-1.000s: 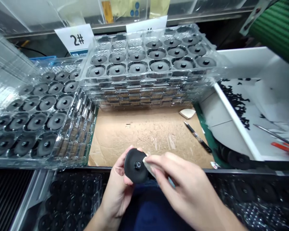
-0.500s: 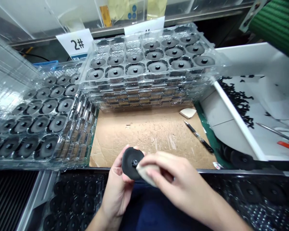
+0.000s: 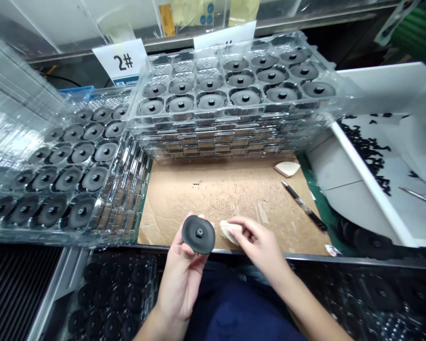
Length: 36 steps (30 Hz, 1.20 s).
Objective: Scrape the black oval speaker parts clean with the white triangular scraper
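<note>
Holding a black disc [image 3: 199, 240] by its rim, the left hand [image 3: 183, 274] reaches up over the near edge of the cardboard sheet [image 3: 177, 189]. It cups the disc from below, thumb at the near side and fingers behind, a grip that seems meant to leave the hubbed face uncovered and turned up toward the person. The right hand [image 3: 259, 242] pinches a pale pad [image 3: 228, 229] between thumb and fingers, also over the cardboard's near edge, just beside the disc but not touching it; gripped by one side, the pad has its other edge exposed, probably to leave that edge usable. A second pad [image 3: 287, 168] lies at the cardboard's far right corner, and a pen [image 3: 303, 204] along its right side, both apparently set clear of the hands yet within reach. Beyond the cardboard's far edge rises a stack of clear trays [image 3: 213, 124]; off its left side stands another stack [image 3: 122, 192]. Other discs [image 3: 246, 98] sit hub-up in separate pockets, presumably so their faces cannot rub. Right of the cardboard, a white box [image 3: 372, 183] pens in small black pieces [image 3: 371, 154].
</note>
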Motion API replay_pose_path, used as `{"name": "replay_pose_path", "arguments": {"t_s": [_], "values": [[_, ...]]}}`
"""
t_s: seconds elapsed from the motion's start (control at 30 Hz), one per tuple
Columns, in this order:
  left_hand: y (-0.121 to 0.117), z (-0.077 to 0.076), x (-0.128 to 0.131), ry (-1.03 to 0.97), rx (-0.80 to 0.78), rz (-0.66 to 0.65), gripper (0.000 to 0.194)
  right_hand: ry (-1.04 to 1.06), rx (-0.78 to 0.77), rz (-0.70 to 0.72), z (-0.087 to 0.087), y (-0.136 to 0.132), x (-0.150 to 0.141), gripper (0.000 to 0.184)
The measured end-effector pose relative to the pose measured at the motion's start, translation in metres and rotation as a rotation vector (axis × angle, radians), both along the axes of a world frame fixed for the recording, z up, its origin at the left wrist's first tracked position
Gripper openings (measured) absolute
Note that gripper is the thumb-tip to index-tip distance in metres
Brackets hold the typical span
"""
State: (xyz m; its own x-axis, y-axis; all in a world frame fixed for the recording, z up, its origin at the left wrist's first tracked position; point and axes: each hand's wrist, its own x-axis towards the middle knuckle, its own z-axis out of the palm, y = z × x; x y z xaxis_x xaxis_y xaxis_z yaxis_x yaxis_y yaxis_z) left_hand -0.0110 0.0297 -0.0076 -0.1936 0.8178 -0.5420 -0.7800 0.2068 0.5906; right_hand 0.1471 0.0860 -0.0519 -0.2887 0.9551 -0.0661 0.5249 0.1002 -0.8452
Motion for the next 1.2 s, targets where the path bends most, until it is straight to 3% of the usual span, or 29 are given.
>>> {"name": "replay_pose_path", "arguments": {"t_s": [0.07, 0.13, 0.23, 0.3, 0.37, 0.43, 0.53, 0.7, 0.8, 0.9, 1.0, 1.1, 1.2], "values": [[0.001, 0.000, -0.001, -0.002, 0.007, -0.011, 0.053, 0.008, -0.019, 0.036, -0.008, -0.006, 0.001, 0.016], [0.001, 0.001, -0.001, -0.001, 0.004, -0.018, 0.054, 0.017, -0.025, 0.045, -0.001, -0.007, 0.001, 0.016], [0.000, 0.003, 0.001, -0.009, 0.019, -0.027, 0.054, 0.058, 0.023, -0.005, 0.034, -0.003, -0.006, 0.020], [-0.002, 0.003, 0.003, -0.032, 0.026, -0.041, 0.053, 0.154, 0.135, 0.006, 0.062, -0.003, -0.016, 0.024], [-0.005, 0.003, 0.002, -0.065, -0.001, -0.062, 0.047, 0.253, 0.261, 0.123, 0.083, -0.007, -0.028, 0.027], [-0.007, 0.001, 0.000, -0.065, -0.059, -0.063, 0.043, 0.260, 0.242, 0.294, 0.094, -0.011, -0.037, 0.026], [-0.008, 0.000, -0.001, -0.012, -0.096, -0.026, 0.044, 0.156, 0.079, 0.453, 0.096, -0.010, -0.044, 0.023], [-0.006, 0.010, 0.005, -0.056, -0.082, -0.134, 0.021, 0.215, 0.256, 0.285, 0.092, -0.004, -0.047, 0.026], [-0.006, 0.012, 0.000, -0.045, -0.087, -0.133, 0.037, 0.237, 0.106, 0.453, 0.097, -0.008, -0.031, 0.022], [-0.006, 0.009, -0.005, -0.052, -0.081, -0.136, 0.051, 0.076, 0.006, 0.423, 0.099, -0.012, -0.012, 0.020], [-0.006, 0.012, -0.004, -0.118, -0.084, -0.141, 0.055, -0.040, 0.221, 0.306, 0.100, -0.010, -0.008, 0.024], [-0.005, 0.022, -0.002, -0.174, -0.117, -0.226, 0.040, 0.075, 0.486, 0.449, 0.101, -0.001, -0.017, 0.029], [-0.005, 0.029, 0.001, -0.159, -0.076, -0.338, 0.026, 0.118, 0.395, 0.615, 0.104, 0.007, -0.022, 0.029]]}}
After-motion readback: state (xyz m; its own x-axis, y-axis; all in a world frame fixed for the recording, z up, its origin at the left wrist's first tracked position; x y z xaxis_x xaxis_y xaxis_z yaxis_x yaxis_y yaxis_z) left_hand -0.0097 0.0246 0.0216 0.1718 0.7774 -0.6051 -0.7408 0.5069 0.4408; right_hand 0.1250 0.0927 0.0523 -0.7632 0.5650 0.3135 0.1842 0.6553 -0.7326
